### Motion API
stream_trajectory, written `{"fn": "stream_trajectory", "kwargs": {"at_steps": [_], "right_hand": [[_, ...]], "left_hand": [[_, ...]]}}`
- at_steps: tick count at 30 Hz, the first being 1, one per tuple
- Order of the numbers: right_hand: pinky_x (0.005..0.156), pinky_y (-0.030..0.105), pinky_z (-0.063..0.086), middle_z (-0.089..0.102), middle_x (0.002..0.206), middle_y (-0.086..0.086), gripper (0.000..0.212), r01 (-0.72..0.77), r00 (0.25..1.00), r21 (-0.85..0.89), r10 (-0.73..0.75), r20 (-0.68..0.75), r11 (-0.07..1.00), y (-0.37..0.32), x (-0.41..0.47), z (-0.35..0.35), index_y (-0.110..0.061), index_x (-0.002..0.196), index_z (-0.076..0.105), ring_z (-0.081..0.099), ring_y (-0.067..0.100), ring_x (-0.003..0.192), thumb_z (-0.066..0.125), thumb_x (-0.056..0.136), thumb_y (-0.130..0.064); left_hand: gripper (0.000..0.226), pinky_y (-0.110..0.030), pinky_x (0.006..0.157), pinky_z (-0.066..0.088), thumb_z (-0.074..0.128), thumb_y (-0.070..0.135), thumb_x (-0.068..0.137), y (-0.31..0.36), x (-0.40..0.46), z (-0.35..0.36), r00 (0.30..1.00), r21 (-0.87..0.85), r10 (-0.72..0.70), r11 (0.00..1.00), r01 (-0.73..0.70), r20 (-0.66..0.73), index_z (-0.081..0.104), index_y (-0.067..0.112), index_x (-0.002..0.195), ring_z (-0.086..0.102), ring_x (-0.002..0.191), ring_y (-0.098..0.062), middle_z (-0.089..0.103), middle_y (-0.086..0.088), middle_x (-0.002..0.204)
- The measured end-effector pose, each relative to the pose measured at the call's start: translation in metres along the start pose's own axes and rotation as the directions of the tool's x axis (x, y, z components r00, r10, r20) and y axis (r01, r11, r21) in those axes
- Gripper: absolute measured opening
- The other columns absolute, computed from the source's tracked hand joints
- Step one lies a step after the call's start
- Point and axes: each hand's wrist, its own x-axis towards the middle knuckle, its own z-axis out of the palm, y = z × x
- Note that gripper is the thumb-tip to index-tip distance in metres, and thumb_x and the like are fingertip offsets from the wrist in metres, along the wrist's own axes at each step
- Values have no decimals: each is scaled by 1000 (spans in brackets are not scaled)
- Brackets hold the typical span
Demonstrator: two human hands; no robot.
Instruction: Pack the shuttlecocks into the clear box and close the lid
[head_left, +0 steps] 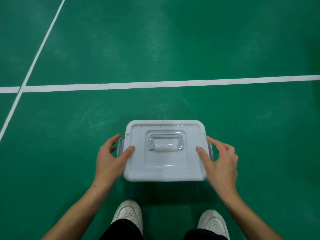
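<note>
The clear box [165,177] stands on the green floor in front of my feet, with its whitish lid [164,163] on top and a grey handle [166,141] folded flat in the lid's middle. My left hand [110,160] is at the box's left side, thumb pressing on the lid and fingers curled at the grey left latch [120,146]. My right hand [220,161] mirrors it, thumb on the lid, fingers by the right latch [210,149]. No shuttlecocks are visible; the lid hides the inside.
White court lines [155,84] cross the green floor beyond the box and run diagonally at the left. My two white shoes [129,213] stand just behind the box, near the bottom edge.
</note>
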Motion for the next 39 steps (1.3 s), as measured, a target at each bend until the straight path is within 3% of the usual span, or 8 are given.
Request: {"fn": "stream_trajectory", "kwargs": {"at_steps": [7, 11, 16, 19, 24, 28, 36, 39], "right_hand": [[105, 48, 54, 67, 138, 2, 94, -357, 923, 267, 296, 244, 895, 7, 17, 9, -12, 155, 43, 69, 24, 118, 83, 82, -56], [82, 39, 65, 82, 101, 9, 39, -440, 878, 415, 284, 387, 797, 5, 19, 0, -7, 109, 76, 79, 22, 90, 85, 87, -38], [85, 49, 65, 82, 89, -5, 15, -258, 964, 438, 199, 177, 861, 2, 10, 9, -20, 97, 75, 80, 22, 87, 84, 88, -27], [81, 51, 64, 81, 83, -9, 8, -183, 981, 391, 142, 131, 902, 2, 5, 12, -30, 84, 75, 79, 28, 86, 81, 90, -28], [72, 46, 60, 76, 77, 6, 21, -14, 1000, 200, 11, 19, 980, 1, 3, 16, -12, 101, 74, 60, 27, 63, 72, 96, -32], [59, 44, 48, 52, 57, 4, 34, 33, 999, -9, -34, -4, 999, 1, 1, 19, -10, 83, 60, 40, 28, 57, 66, 101, -39], [67, 42, 49, 70, 92, 7, 40, 154, 982, -289, -116, 146, 945, -8, 1, 3, -17, 104, 55, 61, 35, 77, 41, 107, -55], [75, 43, 54, 72, 103, 6, 48, 250, 964, -445, -177, 201, 860, -15, 19, -8, -19, 108, 56, 69, 36, 91, 38, 103, -63]], "left_hand": [[104, -37, 69, 61, 93, 42, 72, 4, 7, -3, 889, -268, -404, 851, 452, 214, 40, 16, 157, 77, 103, -24, 71, -10, 130], [68, -37, 72, 64, 91, 33, 78, 5, 3, -1, 899, -283, -395, 854, 436, 190, 65, 3, 133, 79, 95, -22, 79, -7, 114], [43, -17, 71, 59, 85, 9, 86, 18, -12, 11, 971, -292, -238, 930, 225, -10, 70, 0, 126, 76, 86, -5, 76, 7, 98], [42, -29, 84, 63, 83, 7, 88, 15, -16, 17, 978, -275, -192, 947, 165, -76, 72, 2, 128, 78, 90, -7, 78, 9, 99], [9, -40, 81, 60, 75, 18, 93, 20, -20, 26, 979, 89, 8, 996, 10, -204, 81, 15, 100, 64, 70, -14, 67, 13, 70], [20, -43, 66, 51, 66, 23, 99, 21, -21, 28, 970, 303, 135, 950, -68, -204, 70, 11, 84, 59, 63, -33, 65, -2, 62], [25, -45, 67, 53, 51, 36, 105, 24, -21, 15, 986, 480, 160, 869, -122, -39, 62, 14, 111, 63, 74, -38, 70, -10, 85], [38, -44, 72, 55, 44, 52, 104, 43, -2, 1, 989, 725, 134, 674, -139, 65, 59, 16, 104, 65, 78, -38, 72, -14, 91]]}}
